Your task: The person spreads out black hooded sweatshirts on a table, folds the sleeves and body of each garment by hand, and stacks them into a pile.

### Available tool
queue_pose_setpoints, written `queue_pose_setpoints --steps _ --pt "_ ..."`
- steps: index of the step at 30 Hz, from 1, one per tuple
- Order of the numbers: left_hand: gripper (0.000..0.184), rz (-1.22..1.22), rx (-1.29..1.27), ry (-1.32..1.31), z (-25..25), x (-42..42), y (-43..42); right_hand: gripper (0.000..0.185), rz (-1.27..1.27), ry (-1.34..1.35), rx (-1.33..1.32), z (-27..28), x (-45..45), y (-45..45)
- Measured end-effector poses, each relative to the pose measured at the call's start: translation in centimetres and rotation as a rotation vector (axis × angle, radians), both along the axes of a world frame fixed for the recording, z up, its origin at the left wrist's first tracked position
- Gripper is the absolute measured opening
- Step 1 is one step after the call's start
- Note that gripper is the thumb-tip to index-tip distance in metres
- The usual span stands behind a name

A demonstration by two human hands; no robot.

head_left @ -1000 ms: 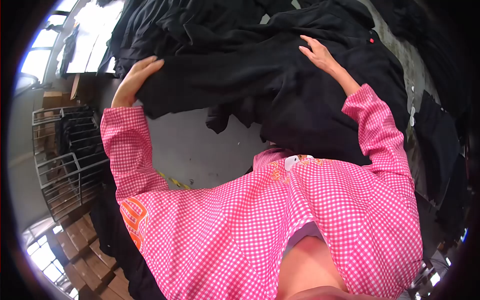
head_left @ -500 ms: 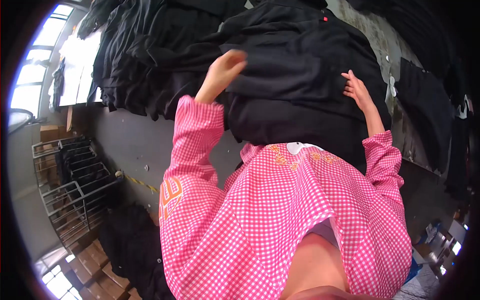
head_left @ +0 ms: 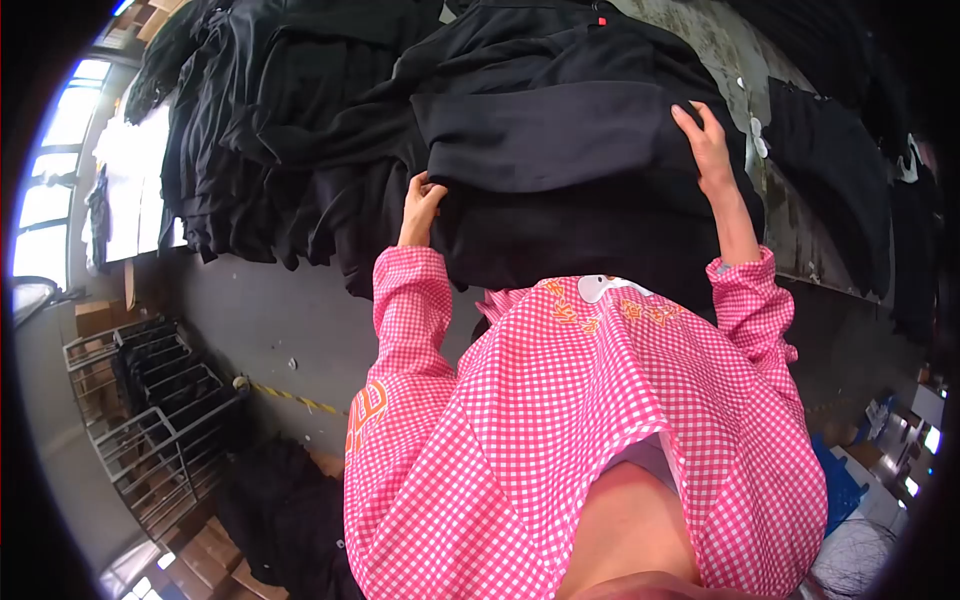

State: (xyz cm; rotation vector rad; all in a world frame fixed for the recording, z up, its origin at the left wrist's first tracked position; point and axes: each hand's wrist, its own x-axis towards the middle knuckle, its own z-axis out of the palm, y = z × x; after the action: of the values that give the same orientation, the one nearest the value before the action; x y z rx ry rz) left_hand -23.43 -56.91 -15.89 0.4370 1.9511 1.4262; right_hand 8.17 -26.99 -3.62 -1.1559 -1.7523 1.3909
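Note:
A black garment (head_left: 560, 235) lies spread on the work table in front of me, with a small red tag (head_left: 602, 21) near its far end. Across it runs a smooth, dark folded panel (head_left: 540, 135) of fabric. My left hand (head_left: 424, 208) pinches the near left corner of this panel between thumb and fingers. At the panel's right end, my right hand (head_left: 707, 145) rests on the cloth with thumb and fingers apart. Whether the panel is a sleeve or a hem, I cannot tell.
More black garments (head_left: 270, 120) are heaped at the left, hanging over the table edge. Other dark cloth (head_left: 825, 180) hangs at the right. A grey metal rack (head_left: 165, 410) and cardboard boxes (head_left: 210, 550) stand on the floor at left, near a yellow-black striped strip (head_left: 290, 396).
My left hand has come down from above the cloth and gripped the panel's near left corner. My right hand has moved slightly up onto its right end. The panel looks flatter.

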Motion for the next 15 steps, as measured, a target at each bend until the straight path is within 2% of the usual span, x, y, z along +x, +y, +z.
queue_pose_setpoints --steps 1,2,6,7,11,15 --pt "0.047 0.053 0.071 -0.138 0.5 0.1 -0.2 0.037 0.002 0.017 -0.008 0.5 0.2 -0.1" --pt "0.047 0.051 0.07 -0.14 0.8 0.4 0.1 0.037 0.0 0.015 -0.008 -0.2 0.6 0.0" --pt "0.041 -0.072 -0.172 0.676 1.2 1.5 1.6 0.035 -0.108 -0.153 -0.041 -6.9 2.6 0.9" --pt "0.041 -0.069 -0.177 0.675 0.6 1.2 1.5 0.035 -0.103 -0.154 -0.044 -7.1 3.0 1.1" --pt "0.036 -0.021 -0.008 0.339 -2.3 -0.1 0.3 0.036 -0.128 -0.128 -0.069 -7.2 4.3 1.7" --pt "0.03 0.019 0.022 0.176 -0.3 0.4 -1.0 0.037 -0.139 -0.132 -0.094 -8.5 2.9 1.5"
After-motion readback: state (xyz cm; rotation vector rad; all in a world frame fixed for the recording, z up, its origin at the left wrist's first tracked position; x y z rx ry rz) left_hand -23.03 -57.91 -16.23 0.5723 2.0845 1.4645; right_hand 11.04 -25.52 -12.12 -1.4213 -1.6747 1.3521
